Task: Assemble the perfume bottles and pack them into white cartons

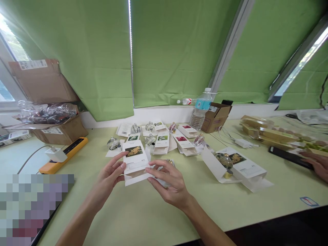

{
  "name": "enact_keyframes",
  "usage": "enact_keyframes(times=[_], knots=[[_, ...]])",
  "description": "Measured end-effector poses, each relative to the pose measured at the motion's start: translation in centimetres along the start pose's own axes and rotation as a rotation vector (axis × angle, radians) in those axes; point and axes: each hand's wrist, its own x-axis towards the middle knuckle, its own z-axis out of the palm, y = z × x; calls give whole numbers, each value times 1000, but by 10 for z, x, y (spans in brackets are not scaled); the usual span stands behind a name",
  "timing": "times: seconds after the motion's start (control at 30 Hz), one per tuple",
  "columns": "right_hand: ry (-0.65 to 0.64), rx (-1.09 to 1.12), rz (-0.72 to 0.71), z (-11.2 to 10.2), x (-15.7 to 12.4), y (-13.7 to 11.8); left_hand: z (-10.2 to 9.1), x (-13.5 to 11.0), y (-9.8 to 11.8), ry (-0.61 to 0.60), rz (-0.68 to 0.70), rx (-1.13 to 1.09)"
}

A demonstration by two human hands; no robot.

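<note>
Flower-printed white box (136,159) is clamped by left hand (110,174) and right hand (172,182).

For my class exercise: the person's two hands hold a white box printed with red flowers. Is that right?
The colour is wrong: the head view shows yellow flowers printed on the white box. The left hand and right hand do hold it.

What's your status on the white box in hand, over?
Left grip pinching white box at its left edge; right grip at its lower right corner. Box open at near end. Closest clutter: shiny ornament, partly hidden behind right grip.
</note>
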Motion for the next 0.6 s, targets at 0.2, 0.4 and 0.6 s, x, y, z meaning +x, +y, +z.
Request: enact_keyframes(times=[0.2, 0.4, 0.6], knots=[[-17, 14, -10, 2, -2, 4, 0, 0, -1, -14, -8, 5], [-28, 17, -16, 3, -2, 5, 3, 0, -1, -17, -6, -3], [-11, -1, -46, 4, -2, 7, 6, -1, 0, -14, 1, 14]])
